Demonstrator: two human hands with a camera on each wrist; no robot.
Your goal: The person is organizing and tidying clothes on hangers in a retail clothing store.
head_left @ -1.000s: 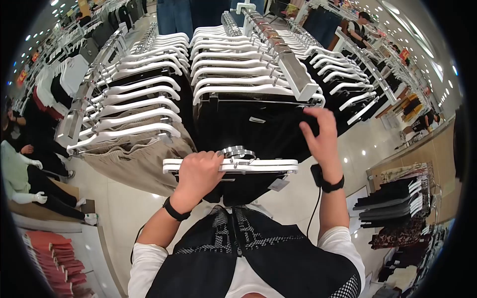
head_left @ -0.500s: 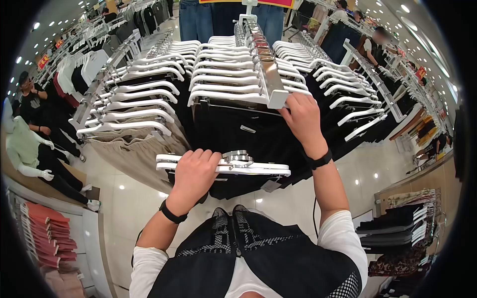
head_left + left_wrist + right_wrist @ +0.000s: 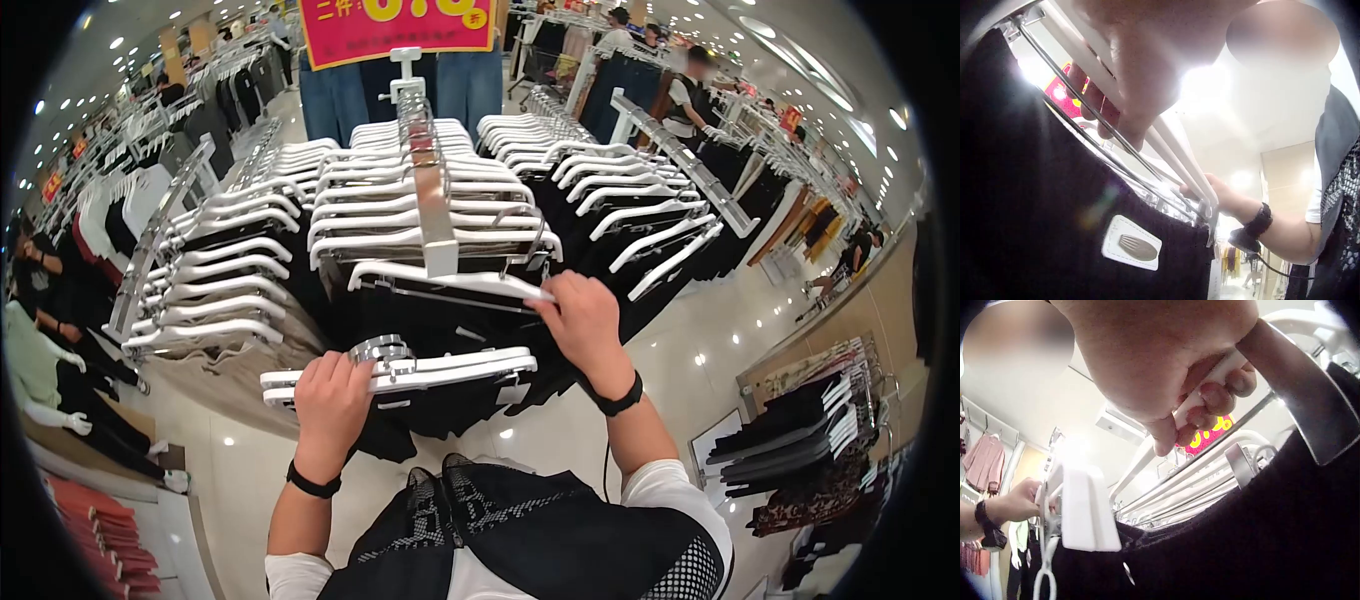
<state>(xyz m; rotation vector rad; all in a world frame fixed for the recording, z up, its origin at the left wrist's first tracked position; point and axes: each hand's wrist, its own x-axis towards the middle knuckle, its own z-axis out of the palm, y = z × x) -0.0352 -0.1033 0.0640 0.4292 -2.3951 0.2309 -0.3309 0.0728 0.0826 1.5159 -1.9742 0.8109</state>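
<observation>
My left hand (image 3: 333, 402) grips a pair of white hangers (image 3: 455, 367), held level in front of my body. Black trousers (image 3: 1041, 206) hang from them, with a white label patch (image 3: 1132, 242) at the waistband in the left wrist view. My right hand (image 3: 582, 322) curls round the right end of another white hanger (image 3: 440, 281) just below the front end of the middle rail (image 3: 433, 205). In the right wrist view, fingers and thumb close on its white arm (image 3: 1138, 467), and black cloth (image 3: 1285, 531) hangs beneath it.
White hangers fill the middle rail behind. A left rail (image 3: 160, 240) carries beige trousers (image 3: 225, 380); a right rail (image 3: 690, 165) carries dark ones. A red sign (image 3: 400, 35) stands above jeans (image 3: 470, 90) at the back. A mannequin (image 3: 45, 360) stands at the left.
My right hand has gone from open beside the rail, past its front end, to gripping the front hanger, which now sits lower and tilted. The left hand keeps its hangers.
</observation>
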